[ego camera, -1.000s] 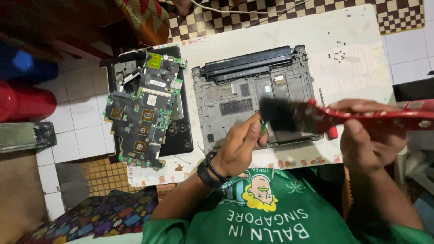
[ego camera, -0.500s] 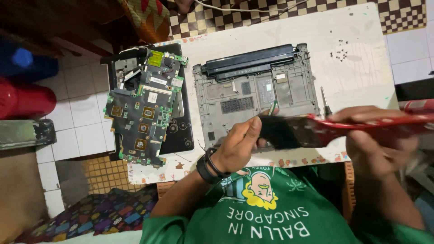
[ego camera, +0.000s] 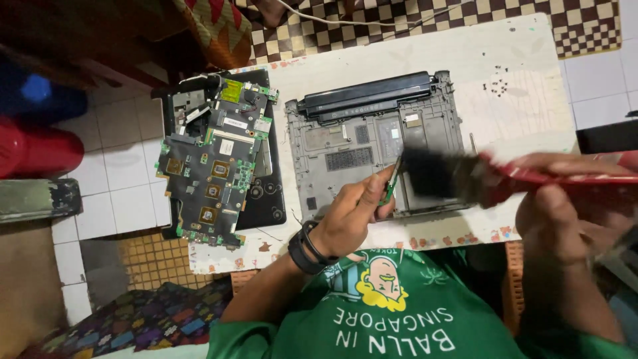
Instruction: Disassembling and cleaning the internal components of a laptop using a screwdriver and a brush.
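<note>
The left hand (ego camera: pixel 349 216) reaches forward from a bent arm, fingers pinched together, a black band on its wrist. The right hand (ego camera: pixel 565 213) is raised closer to the camera, fingers curled in a grip, partly blurred.

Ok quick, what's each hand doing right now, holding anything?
Left hand: closed on a small green circuit card.
Right hand: closed on a red-handled brush, its black bristles against the card.

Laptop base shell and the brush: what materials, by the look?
Laptop base shell: likely moulded plastic, matte grey, judging by its ribs and vent grid. Brush in the right hand: glossy red handle, plastic or painted wood, unclear; dark soft bristles, blurred.
</note>
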